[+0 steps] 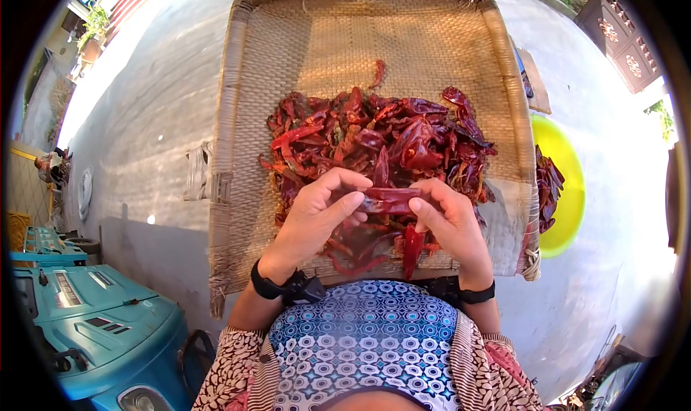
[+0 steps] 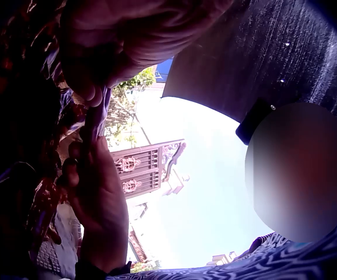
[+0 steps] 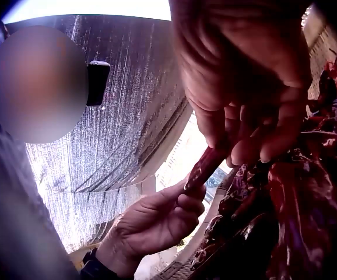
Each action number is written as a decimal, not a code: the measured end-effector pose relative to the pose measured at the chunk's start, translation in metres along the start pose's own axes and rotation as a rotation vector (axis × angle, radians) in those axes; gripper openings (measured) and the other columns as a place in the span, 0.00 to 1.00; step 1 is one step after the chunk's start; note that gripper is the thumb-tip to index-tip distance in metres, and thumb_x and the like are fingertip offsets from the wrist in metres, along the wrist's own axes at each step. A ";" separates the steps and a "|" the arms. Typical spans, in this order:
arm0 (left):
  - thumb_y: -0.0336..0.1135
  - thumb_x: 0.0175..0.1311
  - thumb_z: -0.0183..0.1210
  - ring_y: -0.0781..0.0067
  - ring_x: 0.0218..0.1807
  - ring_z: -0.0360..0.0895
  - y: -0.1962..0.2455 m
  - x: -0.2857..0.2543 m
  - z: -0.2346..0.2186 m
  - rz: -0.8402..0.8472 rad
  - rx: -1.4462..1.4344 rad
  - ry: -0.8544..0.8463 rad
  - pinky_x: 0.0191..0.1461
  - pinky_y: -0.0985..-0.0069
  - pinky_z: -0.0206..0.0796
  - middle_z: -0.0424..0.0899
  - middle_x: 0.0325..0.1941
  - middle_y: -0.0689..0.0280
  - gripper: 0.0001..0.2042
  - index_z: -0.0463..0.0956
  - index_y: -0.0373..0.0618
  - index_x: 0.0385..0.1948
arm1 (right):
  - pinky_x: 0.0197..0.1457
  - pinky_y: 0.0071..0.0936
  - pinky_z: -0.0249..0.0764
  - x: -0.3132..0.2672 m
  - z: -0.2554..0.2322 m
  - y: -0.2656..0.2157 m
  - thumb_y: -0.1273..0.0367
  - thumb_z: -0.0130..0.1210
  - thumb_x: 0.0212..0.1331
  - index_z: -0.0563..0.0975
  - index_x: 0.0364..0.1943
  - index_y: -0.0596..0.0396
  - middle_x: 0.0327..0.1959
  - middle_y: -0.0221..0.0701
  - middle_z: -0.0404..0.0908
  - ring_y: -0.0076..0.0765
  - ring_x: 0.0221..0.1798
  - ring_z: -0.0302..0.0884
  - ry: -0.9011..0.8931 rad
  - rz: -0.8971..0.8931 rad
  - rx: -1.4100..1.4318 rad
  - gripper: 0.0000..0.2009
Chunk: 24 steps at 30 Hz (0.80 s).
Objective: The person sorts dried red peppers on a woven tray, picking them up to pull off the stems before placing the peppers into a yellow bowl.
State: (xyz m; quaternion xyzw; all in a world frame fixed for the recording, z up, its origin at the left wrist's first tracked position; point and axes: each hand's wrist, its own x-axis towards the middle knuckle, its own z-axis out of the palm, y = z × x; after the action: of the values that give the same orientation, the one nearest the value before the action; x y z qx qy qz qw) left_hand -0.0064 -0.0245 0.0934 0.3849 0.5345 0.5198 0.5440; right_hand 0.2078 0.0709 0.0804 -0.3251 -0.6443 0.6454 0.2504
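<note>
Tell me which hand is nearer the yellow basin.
Right. The right hand pinches the dried chili on the side toward the yellow basin; the left hand holds its far end.

A woven tray (image 1: pixel 317 44) carries a heap of dried red chillies (image 1: pixel 389 141), massed from its centre toward the near edge. One single chilli (image 1: pixel 377 73) lies apart, just beyond the heap toward the far edge.

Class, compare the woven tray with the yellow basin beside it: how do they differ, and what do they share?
The woven tray is tan, flat and squarish; the yellow basin is bright, smooth and round. The tray sits in front of the person and shows whole, while the basin lies off to the right, partly hidden behind the tray's edge. Both hold dried red chillies.
</note>
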 end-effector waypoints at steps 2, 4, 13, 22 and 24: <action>0.32 0.71 0.53 0.85 0.35 0.78 0.001 -0.001 0.000 -0.040 -0.034 -0.049 0.40 0.86 0.71 0.80 0.39 0.70 0.09 0.73 0.42 0.49 | 0.29 0.13 0.67 -0.001 0.001 0.001 0.68 0.56 0.66 0.76 0.45 0.57 0.28 0.21 0.76 0.12 0.25 0.69 -0.018 0.039 0.075 0.09; 0.33 0.70 0.55 0.85 0.35 0.77 -0.003 0.001 0.000 -0.054 -0.057 -0.075 0.39 0.85 0.71 0.79 0.38 0.70 0.10 0.73 0.42 0.49 | 0.29 0.13 0.67 -0.004 -0.005 -0.001 0.69 0.55 0.67 0.77 0.43 0.58 0.27 0.21 0.75 0.12 0.25 0.70 -0.063 0.090 0.137 0.07; 0.44 0.57 0.64 0.64 0.33 0.79 0.013 -0.014 0.010 0.055 1.004 -0.236 0.36 0.70 0.71 0.79 0.33 0.63 0.16 0.76 0.44 0.41 | 0.31 0.17 0.66 -0.013 -0.077 0.016 0.63 0.48 0.71 0.74 0.47 0.56 0.31 0.26 0.77 0.19 0.26 0.68 0.524 -0.182 0.601 0.11; 0.44 0.59 0.60 0.58 0.33 0.80 -0.012 -0.013 0.013 0.067 1.220 -0.269 0.34 0.64 0.70 0.82 0.28 0.60 0.14 0.74 0.41 0.32 | 0.30 0.15 0.62 -0.023 -0.115 0.046 0.58 0.46 0.70 0.70 0.57 0.60 0.41 0.29 0.76 0.21 0.29 0.62 0.247 -0.367 1.087 0.21; 0.43 0.60 0.59 0.56 0.32 0.80 0.000 -0.013 0.015 0.018 1.106 -0.211 0.34 0.63 0.70 0.81 0.27 0.59 0.13 0.74 0.42 0.32 | 0.25 0.14 0.63 -0.025 -0.075 0.025 0.59 0.46 0.70 0.71 0.53 0.60 0.35 0.29 0.77 0.20 0.23 0.66 0.412 -0.242 0.731 0.18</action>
State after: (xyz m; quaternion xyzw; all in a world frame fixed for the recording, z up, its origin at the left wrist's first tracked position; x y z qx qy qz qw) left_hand 0.0097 -0.0347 0.0980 0.6675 0.6667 0.1255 0.3071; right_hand 0.2823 0.1018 0.0610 -0.2593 -0.3437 0.7187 0.5459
